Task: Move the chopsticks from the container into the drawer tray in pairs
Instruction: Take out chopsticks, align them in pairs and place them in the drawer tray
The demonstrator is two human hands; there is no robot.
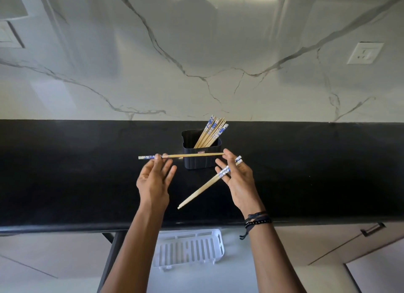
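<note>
A black container (202,159) stands on the black counter and holds several wooden chopsticks (211,132) with blue-and-white tops, leaning right. My left hand (154,179) pinches a horizontal chopstick (192,155) near its patterned end, in front of the container. My right index fingertip touches that chopstick's thin end. My right hand (237,176) also grips a pair of chopsticks (202,188) by the patterned tops, with the tips slanting down to the left. A white slotted tray (188,250) lies in the open drawer below the counter edge, between my forearms.
The black counter (76,172) runs the full width, backed by a white marble wall with a socket (364,53) at right. Cabinet fronts with a handle (371,229) sit lower right. The drawer's dark edge (112,249) slants down at left.
</note>
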